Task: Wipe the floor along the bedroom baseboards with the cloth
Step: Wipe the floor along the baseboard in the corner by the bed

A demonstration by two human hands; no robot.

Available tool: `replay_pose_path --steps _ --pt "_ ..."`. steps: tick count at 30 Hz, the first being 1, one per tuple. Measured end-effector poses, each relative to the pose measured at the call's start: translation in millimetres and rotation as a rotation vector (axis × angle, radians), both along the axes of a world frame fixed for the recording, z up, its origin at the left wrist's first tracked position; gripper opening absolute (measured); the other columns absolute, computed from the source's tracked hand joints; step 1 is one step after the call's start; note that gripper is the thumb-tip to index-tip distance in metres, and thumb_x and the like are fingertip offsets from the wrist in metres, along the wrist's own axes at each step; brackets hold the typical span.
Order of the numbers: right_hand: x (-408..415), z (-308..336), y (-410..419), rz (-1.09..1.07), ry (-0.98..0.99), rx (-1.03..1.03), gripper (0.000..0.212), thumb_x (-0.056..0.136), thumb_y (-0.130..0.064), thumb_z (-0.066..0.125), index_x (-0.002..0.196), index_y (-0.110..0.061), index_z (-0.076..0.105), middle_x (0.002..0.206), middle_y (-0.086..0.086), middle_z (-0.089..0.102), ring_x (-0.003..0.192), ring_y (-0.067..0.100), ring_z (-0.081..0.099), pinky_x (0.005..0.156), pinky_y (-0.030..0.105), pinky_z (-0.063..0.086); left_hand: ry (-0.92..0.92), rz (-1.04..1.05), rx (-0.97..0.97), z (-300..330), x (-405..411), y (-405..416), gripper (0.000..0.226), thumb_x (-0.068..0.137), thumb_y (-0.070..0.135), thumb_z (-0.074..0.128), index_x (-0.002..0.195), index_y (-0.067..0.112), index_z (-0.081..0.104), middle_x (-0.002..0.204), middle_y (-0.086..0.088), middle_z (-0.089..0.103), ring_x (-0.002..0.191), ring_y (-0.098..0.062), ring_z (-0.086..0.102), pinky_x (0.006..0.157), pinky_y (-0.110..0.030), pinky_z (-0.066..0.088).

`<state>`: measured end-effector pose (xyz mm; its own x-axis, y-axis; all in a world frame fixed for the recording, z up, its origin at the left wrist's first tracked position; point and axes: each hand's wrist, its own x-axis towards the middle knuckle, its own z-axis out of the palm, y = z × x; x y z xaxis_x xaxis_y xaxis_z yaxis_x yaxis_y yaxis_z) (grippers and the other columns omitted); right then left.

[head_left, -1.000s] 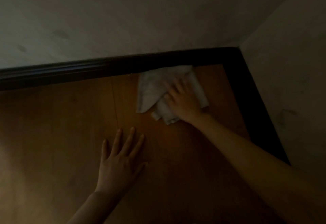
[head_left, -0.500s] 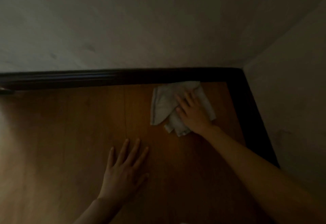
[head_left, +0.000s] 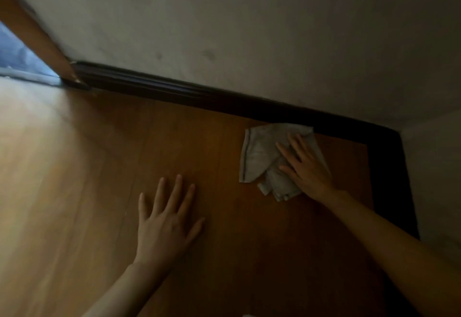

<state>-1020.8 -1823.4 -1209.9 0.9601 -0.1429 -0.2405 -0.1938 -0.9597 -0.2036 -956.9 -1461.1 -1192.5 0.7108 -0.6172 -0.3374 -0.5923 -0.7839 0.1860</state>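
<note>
Pretty dim in here, but you can make out the corner fine. The person is down low with both arms stretched out over the wooden floor (head_left: 74,167). Their right hand (head_left: 305,167) is pressed flat on top of a crumpled grey cloth (head_left: 259,157), fingers (head_left: 295,143) spread and pointing toward the wall, palm down rather than gripping it, so it's more pinning the cloth than holding it. The cloth sits right in the corner area, its far edge touching or just about touching the dark baseboard (head_left: 174,89) that runs along the back wall (head_left: 249,29), and a bit short of the second strip of baseboard running down the right side. A folded bit of cloth sticks out from under the heel of the hand toward the person. The left hand (head_left: 166,222) is flat on the bare floor, fingers splayed wide, holding nothing, well apart from the cloth. Off at the far left there's a brown door frame (head_left: 32,34) where the baseboard ends, with some bluish light past it.
</note>
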Motion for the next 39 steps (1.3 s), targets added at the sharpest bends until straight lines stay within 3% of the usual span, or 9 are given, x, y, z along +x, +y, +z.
replay_pose_path --steps 5,9,18,22,27,29,33,36,39 --pt "86 -4 67 0.272 -0.02 0.05 0.067 0.095 -0.064 0.016 0.151 -0.027 0.024 0.16 0.013 0.014 0.147 0.032 0.01 0.117 0.046 0.014 0.056 0.135 0.035 0 -6 12 0.076 0.089 0.071 0.02 0.143 0.024 0.045 0.15 -0.009 0.041 0.135 -0.04 0.04 0.096 -0.07 0.036" --pt "141 -6 112 0.431 -0.036 0.038 0.06 0.098 -0.053 0.034 0.151 -0.027 0.026 0.162 0.008 0.009 0.148 0.03 0.009 0.117 0.039 0.009 0.076 0.092 0.041 -3 -2 19 0.074 0.087 0.07 0.026 0.145 0.026 0.042 0.15 -0.008 0.042 0.134 -0.04 0.04 0.093 -0.071 0.038" --pt "27 -1 10 0.132 -0.014 -0.018 0.057 0.1 -0.059 0.011 0.152 -0.034 0.008 0.161 -0.001 0.002 0.148 0.018 0.004 0.118 0.046 0.017 0.029 0.066 0.011 -11 -2 23 0.075 0.086 0.07 0.027 0.148 0.029 0.034 0.153 -0.007 0.036 0.137 -0.038 0.036 0.097 -0.069 0.035" --pt "62 4 41 0.192 0.028 -0.034 0.067 0.095 -0.064 0.002 0.152 -0.031 0.011 0.16 0.0 -0.001 0.147 0.024 0.009 0.116 0.033 0.005 0.057 0.064 0.015 -7 -1 23 0.074 0.085 0.068 0.029 0.148 0.028 0.036 0.151 -0.007 0.039 0.135 -0.038 0.04 0.093 -0.07 0.04" --pt "97 4 78 0.306 0.051 -0.011 0.065 0.094 -0.063 0.012 0.153 -0.035 0.006 0.16 -0.006 -0.012 0.144 0.009 -0.017 0.113 0.026 -0.009 0.049 0.049 0.035 -5 3 38 0.075 0.085 0.066 0.03 0.147 0.026 0.036 0.151 -0.01 0.04 0.134 -0.038 0.041 0.093 -0.07 0.039" --pt "79 3 68 0.289 0.015 -0.009 0.064 0.096 -0.062 0.011 0.153 -0.033 0.009 0.161 -0.005 -0.007 0.146 0.011 -0.013 0.117 0.031 -0.002 0.032 0.05 0.039 -3 5 45 0.075 0.086 0.067 0.029 0.147 0.025 0.037 0.15 -0.01 0.041 0.132 -0.039 0.042 0.092 -0.069 0.04" --pt "15 -1 26 0.14 -0.046 -0.089 0.059 0.102 -0.053 0.015 0.151 -0.021 0.026 0.158 0.01 0.024 0.146 0.024 0.014 0.114 0.049 0.028 -0.005 0.055 0.033 0 6 56 0.074 0.089 0.067 0.026 0.148 0.024 0.036 0.15 -0.012 0.041 0.132 -0.041 0.042 0.092 -0.069 0.038" --pt "-1 3 19 0.053 -0.043 -0.107 0.058 0.103 -0.048 0.016 0.149 -0.016 0.032 0.155 0.015 0.028 0.144 0.029 0.02 0.112 0.052 0.031 0.013 0.062 0.055 -1 1 63 0.073 0.09 0.068 0.023 0.147 0.024 0.037 0.149 -0.012 0.041 0.132 -0.042 0.042 0.091 -0.069 0.039" --pt "37 3 42 0.21 -0.01 -0.091 0.053 0.105 -0.039 0.014 0.147 -0.011 0.03 0.153 0.019 0.028 0.141 0.037 0.021 0.11 0.053 0.032 0.043 0.044 0.085 -2 -3 69 0.073 0.092 0.069 0.017 0.146 0.025 0.04 0.149 -0.012 0.041 0.132 -0.041 0.043 0.09 -0.07 0.041"
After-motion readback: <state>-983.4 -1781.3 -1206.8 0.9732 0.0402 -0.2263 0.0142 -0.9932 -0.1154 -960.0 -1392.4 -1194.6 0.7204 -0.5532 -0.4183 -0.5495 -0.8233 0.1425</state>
